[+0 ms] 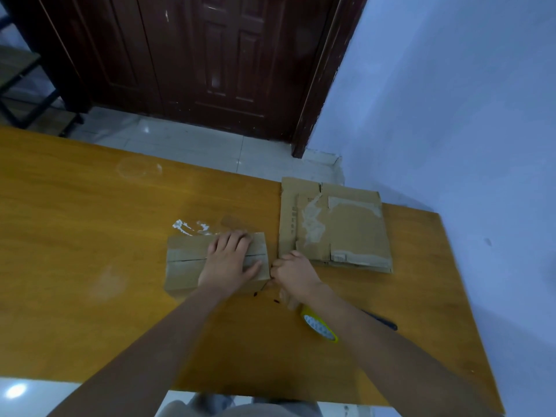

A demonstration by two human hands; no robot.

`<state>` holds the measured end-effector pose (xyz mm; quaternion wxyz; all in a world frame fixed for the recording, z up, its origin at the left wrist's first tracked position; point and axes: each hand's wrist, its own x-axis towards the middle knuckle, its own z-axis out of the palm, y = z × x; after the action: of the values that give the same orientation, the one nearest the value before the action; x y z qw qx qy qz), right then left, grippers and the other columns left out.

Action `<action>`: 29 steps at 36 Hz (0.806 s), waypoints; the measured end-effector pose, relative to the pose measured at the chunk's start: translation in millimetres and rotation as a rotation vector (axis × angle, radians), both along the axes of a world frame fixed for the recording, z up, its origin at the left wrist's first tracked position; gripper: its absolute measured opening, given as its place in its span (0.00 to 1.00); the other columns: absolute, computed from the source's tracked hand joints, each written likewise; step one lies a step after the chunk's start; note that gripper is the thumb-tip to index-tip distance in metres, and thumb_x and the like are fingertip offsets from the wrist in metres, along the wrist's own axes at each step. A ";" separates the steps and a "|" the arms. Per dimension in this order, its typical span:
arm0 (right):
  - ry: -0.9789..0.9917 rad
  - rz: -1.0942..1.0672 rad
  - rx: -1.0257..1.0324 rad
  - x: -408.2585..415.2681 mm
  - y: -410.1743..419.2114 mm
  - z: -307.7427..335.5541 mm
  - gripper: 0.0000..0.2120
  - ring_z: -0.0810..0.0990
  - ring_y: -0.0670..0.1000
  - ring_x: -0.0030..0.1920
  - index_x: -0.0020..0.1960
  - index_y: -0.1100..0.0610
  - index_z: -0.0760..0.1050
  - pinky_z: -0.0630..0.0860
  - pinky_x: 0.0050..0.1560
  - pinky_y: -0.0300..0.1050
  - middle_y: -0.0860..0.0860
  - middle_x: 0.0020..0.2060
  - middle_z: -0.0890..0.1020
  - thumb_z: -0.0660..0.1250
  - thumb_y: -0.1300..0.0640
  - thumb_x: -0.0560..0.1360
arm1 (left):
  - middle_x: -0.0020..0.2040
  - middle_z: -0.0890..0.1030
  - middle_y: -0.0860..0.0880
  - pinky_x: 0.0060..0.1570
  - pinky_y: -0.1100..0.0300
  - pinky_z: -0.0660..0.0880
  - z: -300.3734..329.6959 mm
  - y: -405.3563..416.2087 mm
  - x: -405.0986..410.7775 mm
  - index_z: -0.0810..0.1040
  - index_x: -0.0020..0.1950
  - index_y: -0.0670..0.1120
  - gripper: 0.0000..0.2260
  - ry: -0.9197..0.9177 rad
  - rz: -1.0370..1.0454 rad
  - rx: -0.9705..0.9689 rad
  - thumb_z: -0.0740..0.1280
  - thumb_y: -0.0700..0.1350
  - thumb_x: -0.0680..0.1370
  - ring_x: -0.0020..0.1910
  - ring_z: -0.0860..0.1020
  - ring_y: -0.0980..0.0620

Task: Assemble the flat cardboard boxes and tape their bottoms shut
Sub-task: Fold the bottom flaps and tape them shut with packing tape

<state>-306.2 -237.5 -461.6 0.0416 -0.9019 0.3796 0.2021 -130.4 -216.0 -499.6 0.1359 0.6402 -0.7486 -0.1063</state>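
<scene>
A small assembled cardboard box point(183, 263) stands on the wooden table point(75, 236) with its flaps folded shut on top, the seam running left to right. My left hand point(230, 260) lies flat on those flaps, fingers straight, pressing them down. My right hand point(293, 273) sits at the box's right edge with curled fingers; whether it pinches tape there cannot be told. A yellow tape roll point(320, 325) lies on the table under my right forearm. A stack of flat cardboard boxes point(346, 230) with old tape scraps lies to the right.
A dark pen-like tool point(382, 320) lies beside my right forearm. Crumpled clear tape scraps point(192, 227) lie behind the small box. The table's far edge faces a dark wooden door point(195, 61); a pale wall point(466, 100) stands on the right.
</scene>
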 end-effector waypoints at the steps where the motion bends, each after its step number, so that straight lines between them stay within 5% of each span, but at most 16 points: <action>1: 0.014 0.018 -0.008 -0.2 -1.1 0.2 0.15 0.72 0.54 0.59 0.58 0.56 0.78 0.63 0.61 0.49 0.52 0.55 0.79 0.58 0.50 0.80 | 0.63 0.73 0.48 0.60 0.49 0.66 0.1 -0.1 0.0 0.73 0.64 0.46 0.29 -0.006 0.000 0.000 0.51 0.64 0.73 0.62 0.69 0.45; 7: 0.030 0.055 -0.075 -2.0 -2.2 -7.5 0.11 0.80 0.51 0.41 0.39 0.52 0.83 0.74 0.44 0.43 0.48 0.36 0.82 0.75 0.45 0.66 | 0.62 0.74 0.47 0.60 0.47 0.67 0.7 -0.2 -0.5 0.73 0.63 0.45 0.29 -0.020 0.001 -0.011 0.52 0.63 0.74 0.61 0.71 0.44; 12: 0.072 0.050 -0.043 -0.3 -13.4 -5.5 0.19 0.72 0.54 0.59 0.58 0.57 0.77 0.64 0.60 0.49 0.53 0.56 0.78 0.59 0.45 0.78 | 0.63 0.73 0.47 0.61 0.49 0.65 -1.0 -0.4 0.2 0.73 0.63 0.45 0.29 -0.013 -0.004 -0.012 0.53 0.63 0.74 0.62 0.69 0.45; 19: 0.062 -0.065 0.079 4.6 -35.2 -2.7 0.14 0.80 0.56 0.47 0.44 0.59 0.80 0.70 0.53 0.49 0.56 0.43 0.82 0.63 0.49 0.76 | 0.63 0.73 0.46 0.61 0.47 0.66 -0.8 -1.1 -0.1 0.73 0.63 0.45 0.29 -0.022 -0.003 -0.013 0.53 0.63 0.73 0.63 0.70 0.44; 25: -0.060 -0.347 0.276 3.9 -40.4 -9.0 0.18 0.80 0.56 0.45 0.48 0.60 0.81 0.73 0.41 0.45 0.57 0.43 0.82 0.70 0.45 0.70 | 0.62 0.73 0.47 0.61 0.47 0.67 -1.9 -1.0 -1.0 0.73 0.63 0.45 0.28 -0.038 -0.003 -0.033 0.53 0.63 0.74 0.62 0.70 0.44; 29: -0.109 -0.437 0.282 0.6 -36.9 -12.0 0.14 0.80 0.56 0.47 0.48 0.60 0.81 0.77 0.45 0.47 0.57 0.45 0.82 0.67 0.49 0.74 | 0.63 0.72 0.47 0.62 0.47 0.65 -0.5 -0.6 -0.6 0.72 0.64 0.45 0.29 -0.017 -0.006 -0.022 0.52 0.63 0.74 0.63 0.68 0.45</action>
<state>-305.5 -274.3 -473.6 0.2300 -0.7934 0.5304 0.1905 -131.0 -216.6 -500.1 0.1361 0.6374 -0.7527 -0.0930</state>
